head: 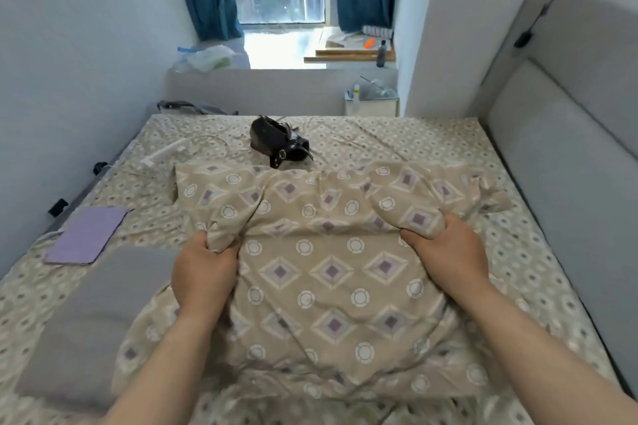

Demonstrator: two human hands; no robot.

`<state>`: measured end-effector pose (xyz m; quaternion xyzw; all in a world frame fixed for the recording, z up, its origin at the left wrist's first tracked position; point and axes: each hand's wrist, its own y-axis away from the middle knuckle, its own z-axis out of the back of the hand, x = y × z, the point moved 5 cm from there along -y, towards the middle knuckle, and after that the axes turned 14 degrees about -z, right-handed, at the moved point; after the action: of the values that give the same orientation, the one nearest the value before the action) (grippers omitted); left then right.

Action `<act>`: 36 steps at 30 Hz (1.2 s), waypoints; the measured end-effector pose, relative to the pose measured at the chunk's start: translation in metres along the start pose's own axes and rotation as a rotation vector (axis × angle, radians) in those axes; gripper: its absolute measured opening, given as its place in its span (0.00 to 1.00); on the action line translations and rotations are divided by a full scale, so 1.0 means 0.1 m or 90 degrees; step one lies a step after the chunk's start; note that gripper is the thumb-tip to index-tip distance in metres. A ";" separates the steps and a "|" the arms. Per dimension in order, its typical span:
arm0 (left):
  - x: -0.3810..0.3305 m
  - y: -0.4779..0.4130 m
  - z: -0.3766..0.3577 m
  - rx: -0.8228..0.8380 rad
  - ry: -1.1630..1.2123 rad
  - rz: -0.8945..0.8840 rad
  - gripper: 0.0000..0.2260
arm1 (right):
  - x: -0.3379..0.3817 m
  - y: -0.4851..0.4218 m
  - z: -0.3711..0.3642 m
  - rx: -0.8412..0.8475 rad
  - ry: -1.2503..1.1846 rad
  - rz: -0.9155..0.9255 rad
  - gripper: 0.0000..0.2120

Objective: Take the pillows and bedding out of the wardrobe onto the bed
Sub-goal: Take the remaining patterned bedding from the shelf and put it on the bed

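Observation:
A beige quilt (331,272) with purple diamonds and white rings lies bunched in the middle of the bed (524,252). My left hand (203,272) grips a fold of it on the left side. On the right, my right hand (448,252) clutches another raised fold. A grey pillow (100,321) rests flat at the near left, partly under the quilt's edge. The wardrobe is out of view.
A black handbag (279,143) sits beyond the quilt. A purple mat (88,235) and a white device (165,152) lie at the bed's left. The grey padded headboard (566,155) runs along the right. A windowsill with clutter and a small white table (373,103) stand behind.

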<state>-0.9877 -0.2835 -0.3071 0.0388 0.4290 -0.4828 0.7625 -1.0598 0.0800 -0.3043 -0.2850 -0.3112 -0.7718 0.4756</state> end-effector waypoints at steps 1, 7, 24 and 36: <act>0.04 0.02 -0.25 0.024 0.001 -0.004 0.11 | -0.18 -0.12 -0.02 -0.007 0.003 -0.018 0.29; 0.68 0.40 -1.40 0.140 -0.029 0.032 0.13 | -1.31 -0.51 -0.61 0.016 0.044 -0.132 0.26; 2.22 1.28 -2.30 0.297 -0.173 0.142 0.13 | -2.77 -0.43 -1.99 0.111 0.189 -0.260 0.23; 1.94 1.02 -1.94 0.253 -0.145 0.193 0.37 | -2.25 -0.30 -1.74 0.050 0.237 -0.280 0.43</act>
<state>-0.9967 -0.2738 -0.5992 0.1967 0.2263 -0.4393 0.8468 -1.0253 0.0856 -0.5884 -0.0456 -0.3024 -0.8828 0.3565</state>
